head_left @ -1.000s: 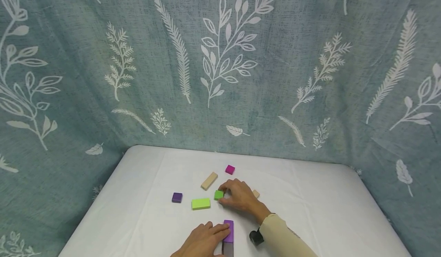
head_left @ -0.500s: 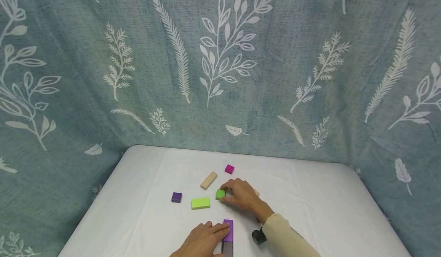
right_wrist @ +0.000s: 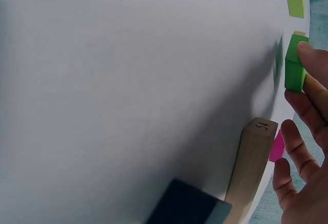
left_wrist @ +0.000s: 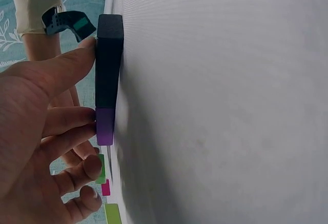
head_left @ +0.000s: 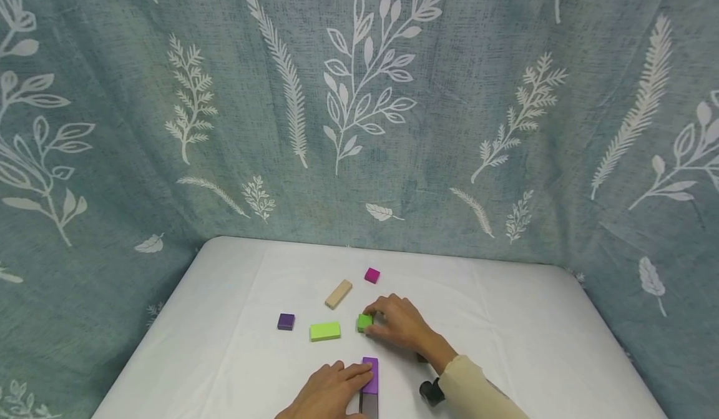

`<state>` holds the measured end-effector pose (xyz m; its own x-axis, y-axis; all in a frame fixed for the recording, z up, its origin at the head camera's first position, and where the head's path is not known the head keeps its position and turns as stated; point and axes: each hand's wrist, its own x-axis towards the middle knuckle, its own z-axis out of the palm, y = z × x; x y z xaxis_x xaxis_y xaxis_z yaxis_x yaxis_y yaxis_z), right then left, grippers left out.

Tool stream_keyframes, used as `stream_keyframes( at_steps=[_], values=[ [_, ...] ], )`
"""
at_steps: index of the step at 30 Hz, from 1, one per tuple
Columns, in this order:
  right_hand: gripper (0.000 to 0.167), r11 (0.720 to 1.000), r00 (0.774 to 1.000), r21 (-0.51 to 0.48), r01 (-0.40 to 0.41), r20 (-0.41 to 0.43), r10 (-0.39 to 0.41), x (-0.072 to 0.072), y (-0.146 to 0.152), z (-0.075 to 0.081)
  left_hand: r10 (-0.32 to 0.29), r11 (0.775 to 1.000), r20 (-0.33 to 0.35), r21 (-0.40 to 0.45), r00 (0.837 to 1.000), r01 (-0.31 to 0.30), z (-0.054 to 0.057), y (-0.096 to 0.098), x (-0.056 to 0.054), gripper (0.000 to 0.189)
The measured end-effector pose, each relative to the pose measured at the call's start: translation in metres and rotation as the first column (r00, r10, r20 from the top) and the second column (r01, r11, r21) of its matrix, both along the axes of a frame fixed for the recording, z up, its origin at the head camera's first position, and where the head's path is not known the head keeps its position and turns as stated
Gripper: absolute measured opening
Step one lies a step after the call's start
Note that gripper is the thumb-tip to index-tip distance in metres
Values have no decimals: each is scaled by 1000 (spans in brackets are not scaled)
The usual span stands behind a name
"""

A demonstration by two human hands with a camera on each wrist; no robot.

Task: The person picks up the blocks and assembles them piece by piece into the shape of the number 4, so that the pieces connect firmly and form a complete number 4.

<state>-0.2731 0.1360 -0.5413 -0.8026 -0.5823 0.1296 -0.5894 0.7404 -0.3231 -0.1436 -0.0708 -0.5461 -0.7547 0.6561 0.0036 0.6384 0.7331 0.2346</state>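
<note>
My right hand [head_left: 401,325] pinches a small green block [right_wrist: 295,62] between thumb and fingertips. In the right wrist view, the block stands a little off the white tabletop, with a greenish reflection beside it. My left hand [head_left: 331,391] rests with its fingertips on a purple block [head_left: 370,374], which lies end to end with a dark grey block [left_wrist: 109,62]. In the left wrist view, the thumb touches the dark block's side and two fingers touch the purple one. A plain wooden block [right_wrist: 251,165] marked with a number lies below the right hand's fingers.
A lime block [head_left: 324,331], a dark purple block [head_left: 286,321], a second wooden block [head_left: 339,294] and a magenta block [head_left: 372,275] lie scattered on the white table [head_left: 236,356]. A dark block [right_wrist: 187,203] is near the right wrist. Leaf-patterned cloth [head_left: 359,125] hangs behind.
My right hand has shifted the green block to the right, away from the lime block. The wooden block behind that hand is now hidden in the head view. My left hand stays put.
</note>
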Motion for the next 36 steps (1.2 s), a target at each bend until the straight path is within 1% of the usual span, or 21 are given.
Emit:
stream_keyframes(
  at_steps=[3, 6, 8, 11, 13, 15, 18, 22, 27, 36],
  values=[
    [33, 1000, 1000, 3, -9, 3, 8, 3, 2, 1, -3, 1000, -13, 14, 1000, 3, -1, -1, 0, 69],
    [33, 1000, 1000, 6, -14, 22, 14, 7, 4, 3, -4, 1000, -10, 21, 1000, 4, -1, -1, 0, 69],
    [33, 1000, 999, 8, -16, 33, 16, 10, 5, 3, -1, 1000, 9, 18, 1000, 1, -1, -1, 0, 70],
    [33, 1000, 999, 13, -26, 41, 26, 15, 6, 4, 13, 1000, 61, 10, 998, -13, 1, 0, 0, 71],
    [33, 999, 999, 10, -35, 40, 34, 17, 8, 4, 19, 1000, 84, 7, 996, -20, 1, 1, 0, 71],
    [32, 999, 998, 8, -40, 40, 40, 19, 9, 4, 23, 1000, 91, 8, 996, -24, 1, 1, 0, 71],
    [33, 999, 998, 1, -42, 40, 42, 22, 10, 5, 18, 1000, 80, 14, 997, -19, 1, 1, 0, 71],
    [33, 999, 999, 2, -41, 19, 40, 27, 11, 5, 6, 1000, 52, 30, 999, -8, 0, 0, 0, 70],
    [33, 999, 999, -2, -49, -14, 49, 32, 13, 3, -3, 999, 2, 43, 1000, 3, -1, -1, 1, 69],
    [33, 997, 997, -26, -76, -19, 75, 40, 18, -2, -18, 998, -90, 56, 996, 23, -5, -2, 2, 66]
  ],
)
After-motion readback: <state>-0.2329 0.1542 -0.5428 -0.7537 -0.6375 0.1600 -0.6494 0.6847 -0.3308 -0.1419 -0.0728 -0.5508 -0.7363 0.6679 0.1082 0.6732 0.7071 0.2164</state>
